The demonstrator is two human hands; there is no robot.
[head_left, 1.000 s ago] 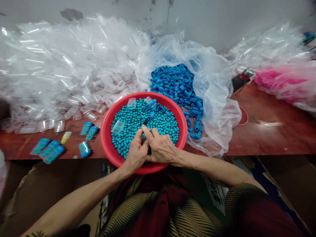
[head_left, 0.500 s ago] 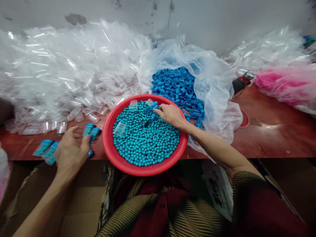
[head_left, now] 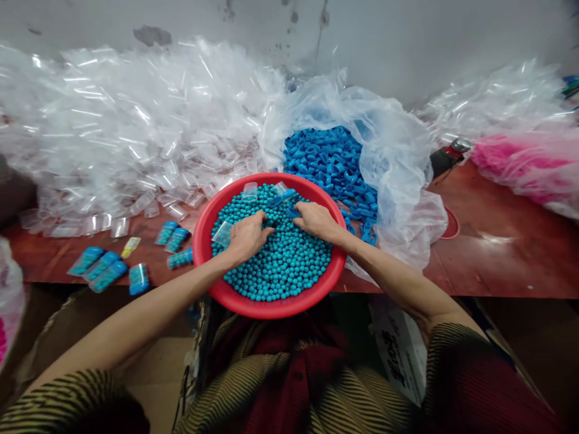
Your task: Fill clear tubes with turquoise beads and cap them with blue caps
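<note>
A red plastic basin (head_left: pixel 201 241) full of small turquoise beads (head_left: pixel 275 277) stands at the table's front edge. My left hand (head_left: pixel 248 238) is over the beads at the basin's left side, thumb and fingers apart, with nothing visible between them. Just beside it a clear plastic tube (head_left: pixel 221 234) lies on the beads. On the right, my right hand (head_left: pixel 314 220) pinches a blue plastic cap (head_left: pixel 294 213), partly hidden by its fingers. Another blue cap (head_left: pixel 282 198) and a second clear tube (head_left: pixel 249 191) rest near the basin's back.
Several bead-filled containers with blue caps (head_left: pixel 108 274) lie on the red table (head_left: pixel 497 259) at left, near a small yellow-and-clear piece (head_left: pixel 131 246). Behind are a heap of clear tubes (head_left: pixel 136 132), a bag of blue caps (head_left: pixel 323 160) and a pink bagged pile (head_left: pixel 520 163).
My left hand has moved right, from the filled containers on the table to above the beads. The right hand stays at the basin's right side with a blue cap.
</note>
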